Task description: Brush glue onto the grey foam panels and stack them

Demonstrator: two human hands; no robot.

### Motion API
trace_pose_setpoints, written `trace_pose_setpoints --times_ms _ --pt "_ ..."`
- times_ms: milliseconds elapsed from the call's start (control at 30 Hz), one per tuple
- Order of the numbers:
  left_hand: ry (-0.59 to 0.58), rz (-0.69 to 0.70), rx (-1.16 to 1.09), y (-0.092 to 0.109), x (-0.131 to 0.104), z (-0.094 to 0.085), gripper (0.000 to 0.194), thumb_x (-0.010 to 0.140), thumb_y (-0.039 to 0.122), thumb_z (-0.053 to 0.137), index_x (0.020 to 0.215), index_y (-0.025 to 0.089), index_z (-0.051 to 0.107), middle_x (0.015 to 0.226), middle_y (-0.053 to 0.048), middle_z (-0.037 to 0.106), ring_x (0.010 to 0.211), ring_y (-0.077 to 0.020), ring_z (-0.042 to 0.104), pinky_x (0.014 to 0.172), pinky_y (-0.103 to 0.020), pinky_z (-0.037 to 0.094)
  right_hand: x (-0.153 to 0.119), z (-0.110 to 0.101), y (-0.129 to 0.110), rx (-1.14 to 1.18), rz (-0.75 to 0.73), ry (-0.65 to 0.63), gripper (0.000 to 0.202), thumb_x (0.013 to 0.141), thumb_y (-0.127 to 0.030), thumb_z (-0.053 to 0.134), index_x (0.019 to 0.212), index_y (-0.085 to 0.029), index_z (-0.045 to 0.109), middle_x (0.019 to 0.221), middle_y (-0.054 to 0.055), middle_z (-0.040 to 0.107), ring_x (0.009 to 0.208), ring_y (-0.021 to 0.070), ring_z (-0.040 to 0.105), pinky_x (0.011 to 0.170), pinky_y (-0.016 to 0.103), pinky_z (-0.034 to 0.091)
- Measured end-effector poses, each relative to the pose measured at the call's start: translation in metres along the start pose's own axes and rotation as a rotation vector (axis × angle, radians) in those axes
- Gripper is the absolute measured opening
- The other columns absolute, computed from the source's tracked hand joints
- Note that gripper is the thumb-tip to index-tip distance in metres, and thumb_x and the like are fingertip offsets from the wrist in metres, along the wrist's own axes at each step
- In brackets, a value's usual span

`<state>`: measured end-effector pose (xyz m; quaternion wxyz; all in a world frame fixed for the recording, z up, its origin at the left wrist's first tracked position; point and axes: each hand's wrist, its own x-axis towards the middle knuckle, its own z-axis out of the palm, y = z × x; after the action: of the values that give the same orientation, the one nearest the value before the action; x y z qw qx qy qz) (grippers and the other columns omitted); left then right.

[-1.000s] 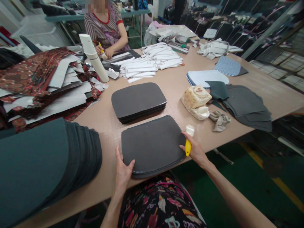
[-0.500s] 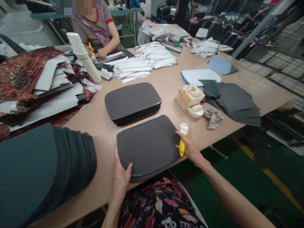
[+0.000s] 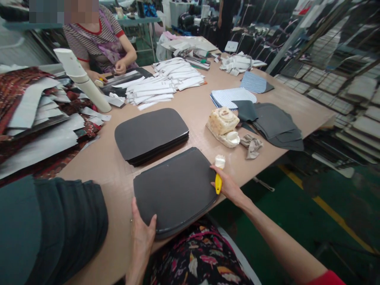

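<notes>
A stack of dark grey rounded panels (image 3: pixel 175 190) lies in front of me at the table's near edge. My left hand (image 3: pixel 142 231) is open at its left near corner, thumb and fingers spread along the edge. In my right hand (image 3: pixel 227 184) is a paintbrush (image 3: pixel 219 182) with a yellow handle, its white-coated bristles pointing away from me. The fingers of that hand also touch the stack's right edge. Just beyond lies a second stack of dark panels (image 3: pixel 151 132), its front edges showing several layers. A crusted, cream-coloured container (image 3: pixel 222 120) with white paste stands to the right.
A crumpled rag (image 3: pixel 251 145) lies beside the container, near loose grey pieces (image 3: pixel 277 124) and striped fabric (image 3: pixel 233 95). Dark green pieces (image 3: pixel 68 225) are piled at near left. Across the table (image 3: pixel 196 101), a co-worker (image 3: pixel 101 43) sits behind white strips (image 3: pixel 160 81).
The view has turned slightly right, shifting the table's contents leftward in the picture. My hands stay at the stack's edges. The co-worker's yellow-handled brush has gone from upright to lying low.
</notes>
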<state>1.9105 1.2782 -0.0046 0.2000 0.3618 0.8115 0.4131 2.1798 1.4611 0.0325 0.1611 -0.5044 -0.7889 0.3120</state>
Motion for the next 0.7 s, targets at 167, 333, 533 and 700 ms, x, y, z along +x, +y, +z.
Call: trace_pose_setpoints --times_ms 167,333,533,700 --pt "0.006 0.011 0.011 -0.002 0.001 0.001 0.087 0.077 0.033 0.058 0.145 0.023 0.006 0.149 -0.015 0.027 0.135 -0.0319 0.03 0.109 -0.05 0.028 0.001 -0.001 0.0 -0.009 -0.023 -0.008 0.055 0.078 -0.024 0.05 0.132 -0.015 0.043 0.103 0.01 0.063 0.076 0.0193 0.06 0.07 0.032 0.048" --pt "0.046 0.055 0.094 -0.008 0.002 0.004 0.083 0.077 0.032 0.057 0.145 0.018 0.011 0.145 -0.017 0.032 0.133 -0.0313 0.034 0.109 -0.049 0.03 0.003 0.008 0.009 -0.027 -0.051 0.03 0.056 0.076 -0.019 0.05 0.131 -0.017 0.045 0.107 0.011 0.063 0.086 0.0218 0.06 0.079 0.036 0.048" --pt "0.152 0.278 0.364 -0.005 0.002 0.001 0.064 0.083 0.028 0.049 0.141 0.014 0.026 0.143 -0.019 0.03 0.131 -0.0341 0.033 0.103 -0.052 0.035 0.0 0.024 0.024 0.024 -0.078 0.109 0.055 0.076 -0.019 0.05 0.131 -0.021 0.046 0.107 0.01 0.062 0.093 0.0234 0.061 0.083 0.038 0.05" --pt "0.015 0.396 0.588 -0.019 0.001 0.002 0.056 0.077 0.002 0.04 0.122 0.03 0.056 0.132 -0.007 0.048 0.119 -0.0272 0.045 0.092 -0.045 0.046 -0.006 0.026 0.026 0.074 -0.12 0.142 0.055 0.078 -0.021 0.05 0.132 -0.022 0.046 0.114 0.009 0.061 0.103 0.0239 0.06 0.09 0.041 0.048"
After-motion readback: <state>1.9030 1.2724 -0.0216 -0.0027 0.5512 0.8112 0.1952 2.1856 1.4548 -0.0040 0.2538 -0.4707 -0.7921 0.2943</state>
